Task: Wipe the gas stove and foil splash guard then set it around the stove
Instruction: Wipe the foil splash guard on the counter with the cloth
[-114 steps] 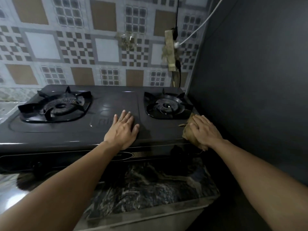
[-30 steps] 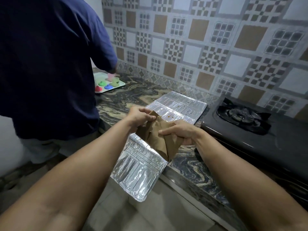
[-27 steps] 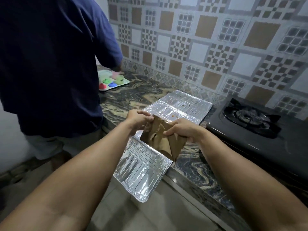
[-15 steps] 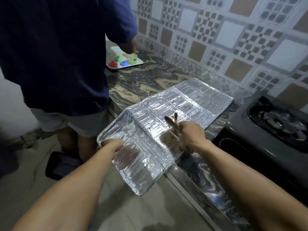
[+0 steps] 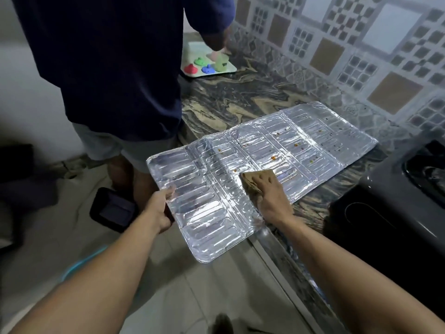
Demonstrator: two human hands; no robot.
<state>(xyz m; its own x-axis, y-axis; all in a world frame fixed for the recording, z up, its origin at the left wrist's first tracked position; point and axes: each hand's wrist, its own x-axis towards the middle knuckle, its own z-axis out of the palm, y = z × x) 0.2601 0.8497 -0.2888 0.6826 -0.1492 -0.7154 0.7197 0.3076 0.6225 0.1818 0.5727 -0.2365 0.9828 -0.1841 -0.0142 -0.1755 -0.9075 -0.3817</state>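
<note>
The foil splash guard (image 5: pixel 252 169) lies unfolded and flat across the middle of the frame, its far part on the marbled table (image 5: pixel 240 97) and its near part hanging over the table edge above the floor. The gas stove (image 5: pixel 397 213) stands at the right edge of the frame, beside the guard, dark and without visible spots on the part that shows. I judge that the task is in its second step: many small orange and brown spots are on the middle and far panels of the guard, so most of the wiping is left, and setting the guard around the stove is not yet done. The left hand (image 5: pixel 159 210) holds the near left edge of the guard, with the fingers curled round it. The right hand (image 5: pixel 269 194) presses a brown cloth (image 5: pixel 255 180) flat on the middle panel, the fingers straight on top of it. A patterned tile wall (image 5: pixel 361 44) fills the upper right. Another person in a dark blue shirt (image 5: pixel 108 56) stands in the upper left, near a white tray (image 5: pixel 207 66) with small coloured shapes.
</note>
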